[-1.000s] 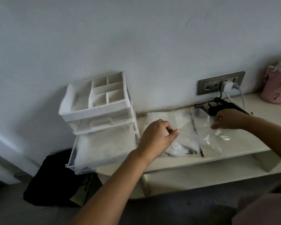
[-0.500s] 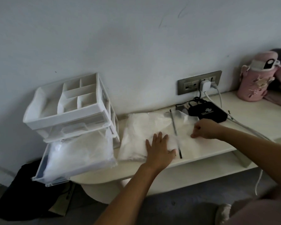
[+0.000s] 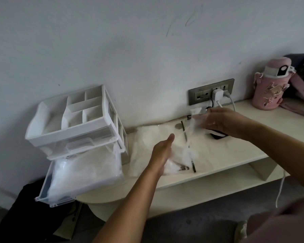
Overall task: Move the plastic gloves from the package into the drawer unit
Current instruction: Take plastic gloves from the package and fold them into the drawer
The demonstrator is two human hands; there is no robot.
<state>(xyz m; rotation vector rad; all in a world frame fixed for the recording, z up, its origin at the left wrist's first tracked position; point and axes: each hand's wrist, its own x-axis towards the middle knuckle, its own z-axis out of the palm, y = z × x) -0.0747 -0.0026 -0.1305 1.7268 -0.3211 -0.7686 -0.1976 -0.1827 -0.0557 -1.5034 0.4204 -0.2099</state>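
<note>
Hands are working at the clear package (image 3: 144,148), which is lying on the pale tabletop (image 3: 235,153) just right of the drawer unit (image 3: 74,135). The right hand (image 3: 219,121) is holding the package's open end up off the surface, its grip pinching the thin film, which is draping over the fingertips. A black strip (image 3: 193,166) is running across the package near that end. The left hand (image 3: 162,151) is lying edge-on at the package's middle, thumb pointing up. Its fingers are disappearing under hazy film, so I cannot tell how wide that grip is.

White plastic gloves (image 3: 88,171) are filling the bottom drawer (image 3: 48,179), which is standing pulled out toward the camera, and more pale film is showing inside the package. A divided tray (image 3: 81,111) is sitting on top of the unit.

Behind the right hand, a white charger (image 3: 217,94) is sitting plugged into the wall socket (image 3: 195,97), and a black device (image 3: 218,136) is peeking out beneath the wrist. A pink bottle (image 3: 268,90) is standing at the far right, and a dark bag (image 3: 25,220) is lying on the floor below the drawer.
</note>
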